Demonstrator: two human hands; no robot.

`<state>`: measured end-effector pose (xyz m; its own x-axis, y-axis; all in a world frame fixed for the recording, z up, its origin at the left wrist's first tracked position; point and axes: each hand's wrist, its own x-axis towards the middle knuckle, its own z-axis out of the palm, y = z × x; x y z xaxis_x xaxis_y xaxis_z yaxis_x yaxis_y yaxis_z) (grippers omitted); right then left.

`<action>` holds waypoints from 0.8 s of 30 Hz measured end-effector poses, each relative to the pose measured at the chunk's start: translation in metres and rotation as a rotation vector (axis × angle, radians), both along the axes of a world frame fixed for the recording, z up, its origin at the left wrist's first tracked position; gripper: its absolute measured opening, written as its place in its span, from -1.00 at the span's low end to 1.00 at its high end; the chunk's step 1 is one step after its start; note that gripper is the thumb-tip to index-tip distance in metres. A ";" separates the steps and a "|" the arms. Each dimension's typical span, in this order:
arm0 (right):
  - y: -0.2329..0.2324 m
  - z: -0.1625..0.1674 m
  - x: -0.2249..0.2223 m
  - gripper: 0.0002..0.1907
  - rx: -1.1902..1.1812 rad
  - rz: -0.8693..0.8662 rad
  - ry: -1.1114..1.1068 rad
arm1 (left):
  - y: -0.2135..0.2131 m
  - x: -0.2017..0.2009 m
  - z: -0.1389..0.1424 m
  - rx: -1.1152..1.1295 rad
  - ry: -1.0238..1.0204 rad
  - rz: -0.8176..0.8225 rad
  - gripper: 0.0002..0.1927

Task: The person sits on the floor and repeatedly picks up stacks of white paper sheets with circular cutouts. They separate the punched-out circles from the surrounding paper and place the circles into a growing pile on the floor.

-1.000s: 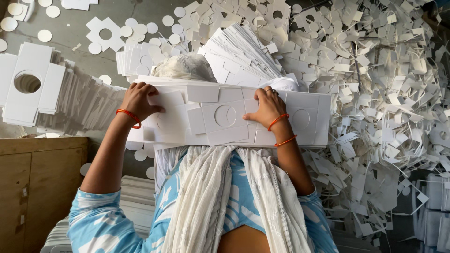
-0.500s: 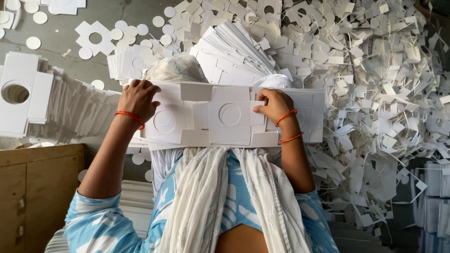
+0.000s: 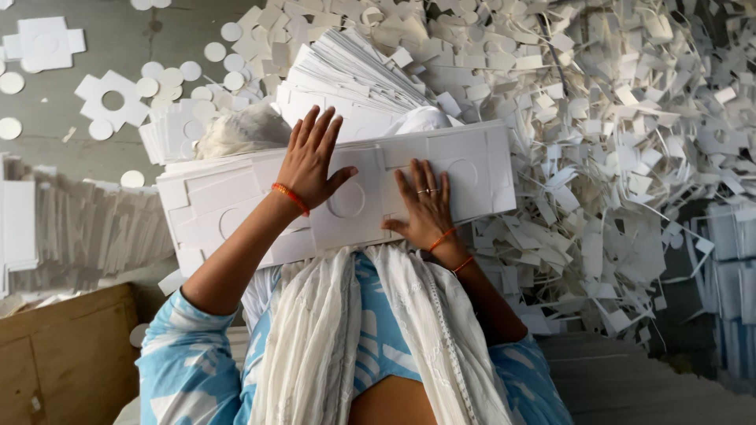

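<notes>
White die-cut card sheet (image 3: pixel 472 169) under left hand (image 3: pixel 311 161) and right hand (image 3: pixel 425 206).

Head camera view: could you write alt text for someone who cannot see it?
Two bare hands, left hand and right hand, press flat on a stack of white die-cut card sheets held at the person's lap. A large heap of white card scraps lies to the right, with punched-out white discs on the grey floor.

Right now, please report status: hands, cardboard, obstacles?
Left hand and right hand flat on the die-cut white cardboard stack. Nothing gripped. Offcut heap crowds right side.
</notes>
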<state>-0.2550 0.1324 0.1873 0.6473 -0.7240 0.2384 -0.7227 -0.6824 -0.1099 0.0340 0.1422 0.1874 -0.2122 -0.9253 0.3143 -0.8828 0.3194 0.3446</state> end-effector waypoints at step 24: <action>-0.145 -0.038 -0.149 -0.58 0.585 -0.544 -0.796 | -0.120 -0.187 -0.035 0.426 -0.216 -0.251 -0.17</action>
<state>-0.4039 -0.0126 0.1488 0.0265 -0.9993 -0.0261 -0.4902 0.0098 -0.8716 -0.1530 0.0224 0.1527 -0.4618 -0.8737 -0.1531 -0.8621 0.4014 0.3093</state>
